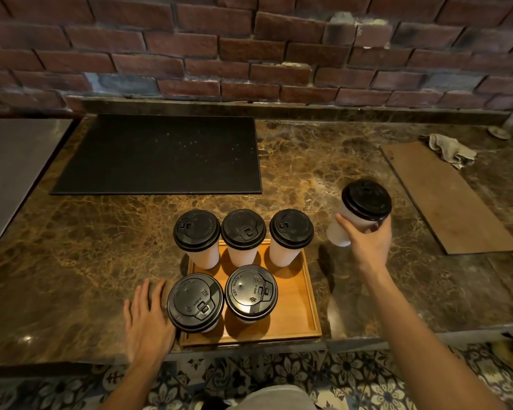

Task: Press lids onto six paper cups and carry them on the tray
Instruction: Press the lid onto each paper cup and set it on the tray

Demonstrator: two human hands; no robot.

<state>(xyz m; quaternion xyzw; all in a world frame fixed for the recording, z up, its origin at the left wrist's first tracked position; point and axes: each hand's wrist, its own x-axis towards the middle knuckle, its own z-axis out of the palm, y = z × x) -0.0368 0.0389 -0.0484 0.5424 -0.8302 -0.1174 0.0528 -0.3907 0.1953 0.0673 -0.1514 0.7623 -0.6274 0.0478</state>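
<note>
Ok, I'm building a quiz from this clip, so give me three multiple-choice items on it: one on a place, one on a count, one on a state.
1. Where is the empty spot on the wooden tray?
A. back left
B. front right
C. back middle

2. How many lidded cups stand on the tray?
A. five
B. three
C. six

3. What is the right hand doing?
A. lying flat on the counter
B. pressing a loose lid down
C. holding a lidded cup beside the tray

Answers:
1 B: bare wood shows at the front right, while the other positions hold cups.
2 A: three stand in the back row and two in front.
3 C: its fingers wrap the sixth cup, tilted, to the right of the tray, while the left hand rests by the tray's left edge.
</note>
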